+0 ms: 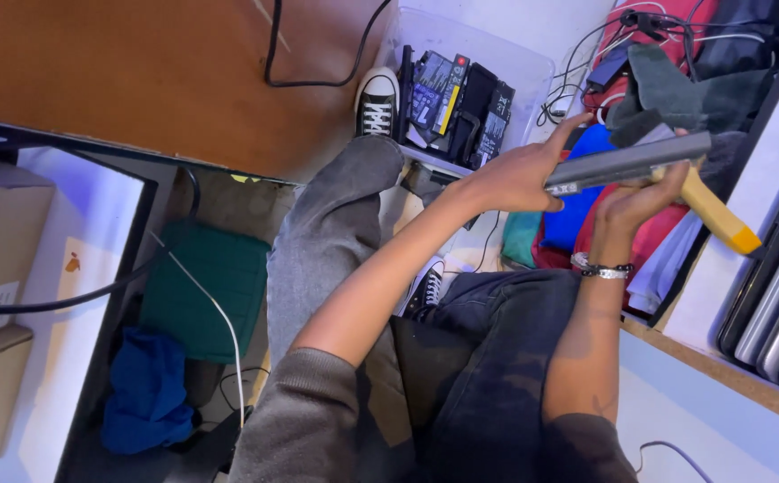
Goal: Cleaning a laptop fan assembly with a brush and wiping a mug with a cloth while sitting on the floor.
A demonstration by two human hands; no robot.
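Gripping a long grey laptop battery (631, 159) at its ends, the left hand (515, 174) and right hand (640, 199) reach out toward two o'clock; the right also clasps a yellow-handled tool (716, 215). A clear battery bin (470, 85) sits at twelve, the shelf edge (720, 371) close at four.

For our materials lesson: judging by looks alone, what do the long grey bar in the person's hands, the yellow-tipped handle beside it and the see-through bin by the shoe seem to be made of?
Long grey bar, held by left hand and right hand: probably matte plastic, even dull sheen.
Yellow-tipped handle: likely pale wood, painted end.
See-through bin: clear plastic, translucent walls showing contents.
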